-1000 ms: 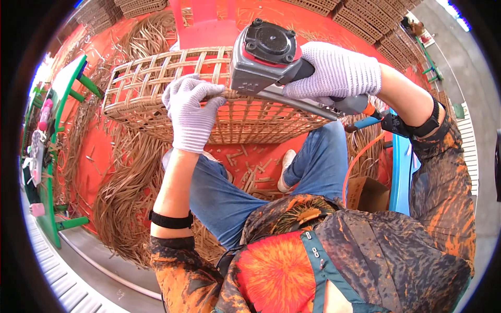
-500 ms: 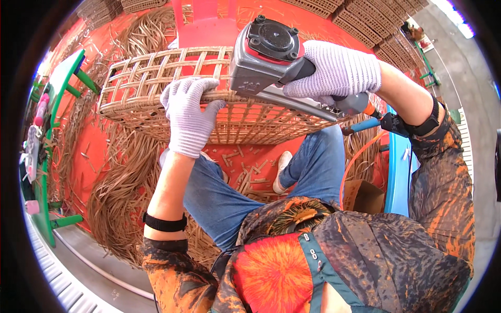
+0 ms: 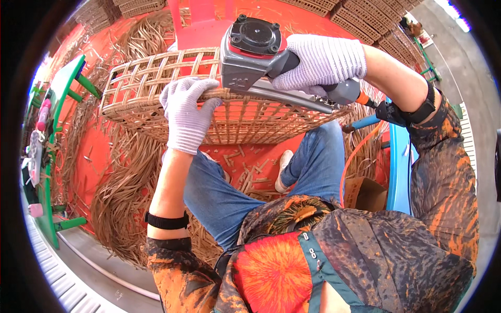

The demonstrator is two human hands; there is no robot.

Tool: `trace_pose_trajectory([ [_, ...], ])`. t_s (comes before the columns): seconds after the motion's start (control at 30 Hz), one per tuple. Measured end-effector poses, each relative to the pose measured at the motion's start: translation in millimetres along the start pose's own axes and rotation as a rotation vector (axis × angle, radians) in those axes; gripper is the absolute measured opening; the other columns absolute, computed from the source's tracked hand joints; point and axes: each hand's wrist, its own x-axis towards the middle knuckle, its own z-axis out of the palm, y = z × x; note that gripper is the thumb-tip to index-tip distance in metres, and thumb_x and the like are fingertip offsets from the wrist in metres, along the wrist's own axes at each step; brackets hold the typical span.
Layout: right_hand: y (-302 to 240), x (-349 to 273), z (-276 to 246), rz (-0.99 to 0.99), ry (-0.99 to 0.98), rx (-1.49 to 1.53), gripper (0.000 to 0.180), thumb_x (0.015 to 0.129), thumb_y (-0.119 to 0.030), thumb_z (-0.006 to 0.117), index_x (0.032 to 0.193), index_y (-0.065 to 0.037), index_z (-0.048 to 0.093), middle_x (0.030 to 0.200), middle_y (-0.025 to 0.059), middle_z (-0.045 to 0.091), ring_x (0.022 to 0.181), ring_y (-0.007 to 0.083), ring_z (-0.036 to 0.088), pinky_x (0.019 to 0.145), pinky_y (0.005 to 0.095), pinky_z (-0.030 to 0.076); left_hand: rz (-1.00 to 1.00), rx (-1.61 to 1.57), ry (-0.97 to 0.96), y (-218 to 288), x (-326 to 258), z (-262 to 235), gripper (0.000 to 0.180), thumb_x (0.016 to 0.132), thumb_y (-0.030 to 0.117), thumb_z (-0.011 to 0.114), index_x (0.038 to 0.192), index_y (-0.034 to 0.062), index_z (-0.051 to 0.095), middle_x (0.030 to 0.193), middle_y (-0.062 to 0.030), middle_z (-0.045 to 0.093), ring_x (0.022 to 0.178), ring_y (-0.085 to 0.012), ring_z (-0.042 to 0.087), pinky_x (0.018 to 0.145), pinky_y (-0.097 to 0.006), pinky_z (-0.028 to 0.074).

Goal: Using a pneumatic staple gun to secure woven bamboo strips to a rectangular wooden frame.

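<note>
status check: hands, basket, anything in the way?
Left hand gloved, gripping rim of open-weave wicker basket. Right hand gloved, clamped on grey pneumatic nail gun, nose at the rim. Loose cane strips below; nothing blocking.

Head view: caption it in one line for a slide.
Gloved left hand steadies a woven rattan basket on the lap while the gloved right hand presses a grey pneumatic nailer against its rim.

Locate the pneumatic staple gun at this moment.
In the head view, the grey pneumatic staple gun sits upper centre, gripped by the gloved right hand and pressed on the woven basket's near rim, just right of the left hand.
</note>
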Motion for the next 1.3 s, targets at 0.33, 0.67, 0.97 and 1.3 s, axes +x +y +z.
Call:
trace_pose_trajectory([
  [0.33, 52.0, -24.5, 3.4, -0.122, 0.221, 0.322, 0.033, 0.091, -0.030, 0.075, 0.102, 0.001, 0.070, 0.061, 0.0037, 0.061, 0.048, 0.0096, 0.059, 0.047, 0.0271, 0.049, -0.081, 0.159, -0.153, 9.2, 11.9, -0.3, 0.047, 0.064, 0.027, 0.090, 0.110, 0.0293, 0.078, 0.100, 0.0003, 0.066, 0.105, -0.0233, 0.059, 0.102, -0.041, 0.037],
  [0.67, 78.4, -59.8, 18.2, 0.061, 0.284, 0.336, 0.044, 0.087, -0.029, 0.081, 0.120, -0.002, 0.068, 0.084, 0.0015, 0.069, 0.069, 0.0045, 0.061, 0.063, 0.0260, 0.051, -0.179, 0.159, -0.155, -11.6, 10.0, 9.8, 0.042, 0.060, 0.033, 0.092, 0.100, 0.0308, 0.081, 0.103, 0.0008, 0.064, 0.110, -0.0230, 0.055, 0.106, -0.043, 0.032],
  [0.97, 88.1, -66.1, 56.6, -0.199, 0.487, 0.260, 0.038, 0.090, -0.028, 0.078, 0.117, -0.003, 0.068, 0.078, 0.0061, 0.070, 0.069, 0.0123, 0.066, 0.065, 0.0319, 0.054, -0.066, 0.130, -0.141, -21.7, 15.7, 10.8, 0.047, 0.063, 0.023, 0.090, 0.109, 0.0295, 0.078, 0.108, 0.0017, 0.066, 0.113, -0.0226, 0.056, 0.104, -0.042, 0.036],
  [1.3, 102.8, -86.0, 114.5, -0.215, 0.599, -0.132, 0.067, 0.077, -0.021, 0.081, 0.140, -0.013, 0.057, 0.095, 0.0188, 0.071, 0.082, 0.0366, 0.072, 0.075, 0.0413, 0.059, 0.117, 0.192, -0.061, 4.4, 9.5, 38.3, 0.047, 0.069, 0.024, 0.088, 0.115, 0.0223, 0.075, 0.120, -0.0010, 0.065, 0.121, -0.0248, 0.055, 0.108, -0.043, 0.035],
])
